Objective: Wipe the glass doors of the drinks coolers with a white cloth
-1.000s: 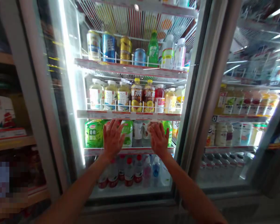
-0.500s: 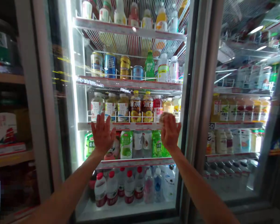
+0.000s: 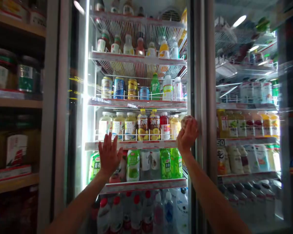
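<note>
At a lit drinks cooler [image 3: 201, 81], the right hand [image 3: 188, 136] grasps a crumpled cloth [image 3: 185, 119] ahead of its knuckles; the left hand [image 3: 109, 156] splays.

Behind the left hand [image 3: 109, 156] stand bottles [image 3: 117, 124]; left of it, jars [image 3: 28, 77]; in the right hand [image 3: 188, 136], probably a cloth [image 3: 185, 120].

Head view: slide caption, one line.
Right hand gripping a crumpled pale cloth, left hand open and spread, both before a tall glass cooler door.
</note>
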